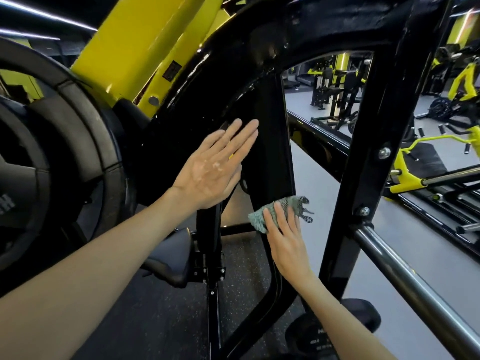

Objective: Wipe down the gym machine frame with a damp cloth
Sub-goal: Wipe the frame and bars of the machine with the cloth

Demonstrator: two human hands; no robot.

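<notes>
The left hand [213, 167] is stretched out flat, fingers straight and close together, pointing up and right; the right hand [285, 235] sits lower, fingers straight, back of the hand showing

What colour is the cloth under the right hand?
The cloth is grey-green, with a black-and-white patterned edge, in the head view.

Teal-grey cloth [275, 213], glossy black frame [270, 141]

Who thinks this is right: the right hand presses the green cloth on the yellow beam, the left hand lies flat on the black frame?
Wrong beam. In the head view the right hand presses the green cloth on the black frame; the left hand lies flat on that frame too.
</notes>
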